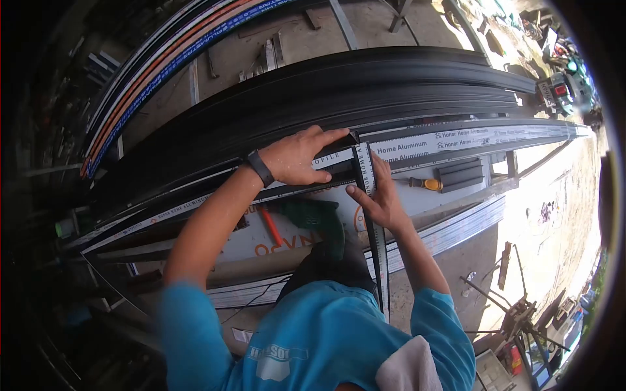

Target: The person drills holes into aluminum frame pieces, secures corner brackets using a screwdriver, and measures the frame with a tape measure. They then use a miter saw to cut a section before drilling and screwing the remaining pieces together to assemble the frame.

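Head view: left hand [297,158] presses flat on the aluminium bar [450,140], right hand [381,195] fingers pinch the short strip [366,171] across it, joining unfinished.

Green drill [313,218], black profiles [339,91]

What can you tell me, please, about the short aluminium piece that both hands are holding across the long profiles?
The short aluminium piece is a narrow strip wrapped in white film with dark "Honor Home" lettering, its edges dark. It lies crosswise over the long wrapped profile, and its lower part runs down toward the person's body. The left hand presses flat beside its upper end, fingertips reaching it; the right hand grips it from the other side, thumb against its edge.
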`<state>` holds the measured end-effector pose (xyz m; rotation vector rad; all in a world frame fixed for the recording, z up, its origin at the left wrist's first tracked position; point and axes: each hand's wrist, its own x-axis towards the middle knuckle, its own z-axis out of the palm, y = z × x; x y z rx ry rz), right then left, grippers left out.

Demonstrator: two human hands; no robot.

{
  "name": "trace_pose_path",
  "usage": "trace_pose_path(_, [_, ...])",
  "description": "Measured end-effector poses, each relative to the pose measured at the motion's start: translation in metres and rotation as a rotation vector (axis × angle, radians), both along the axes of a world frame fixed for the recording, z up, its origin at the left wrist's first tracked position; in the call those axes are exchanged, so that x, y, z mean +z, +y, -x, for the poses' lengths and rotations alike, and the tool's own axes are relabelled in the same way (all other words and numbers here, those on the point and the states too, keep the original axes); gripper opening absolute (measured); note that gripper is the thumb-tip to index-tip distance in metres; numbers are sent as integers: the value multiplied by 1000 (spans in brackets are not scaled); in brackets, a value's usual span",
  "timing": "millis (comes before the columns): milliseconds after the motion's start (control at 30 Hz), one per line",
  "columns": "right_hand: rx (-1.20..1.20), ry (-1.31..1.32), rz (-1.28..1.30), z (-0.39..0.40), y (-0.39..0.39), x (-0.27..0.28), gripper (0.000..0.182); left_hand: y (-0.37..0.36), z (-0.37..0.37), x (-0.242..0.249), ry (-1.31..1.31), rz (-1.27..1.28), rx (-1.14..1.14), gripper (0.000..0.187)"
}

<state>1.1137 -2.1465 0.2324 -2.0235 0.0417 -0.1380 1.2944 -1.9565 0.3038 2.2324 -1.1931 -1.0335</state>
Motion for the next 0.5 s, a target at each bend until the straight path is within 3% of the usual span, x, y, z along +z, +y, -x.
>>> trace_pose_path(200, [136, 46, 15, -23, -28, 14, 94, -15, -9, 3, 152, -102, 75, 94])
trace_pose_path(233, [90, 50, -166, -30, -24, 12, 98, -15, -9, 2, 150, -60, 83, 94])
trace_pose_path(500, [259, 70, -107, -37, -29, -11, 94, -18, -10, -2, 139, -15, 123, 93])
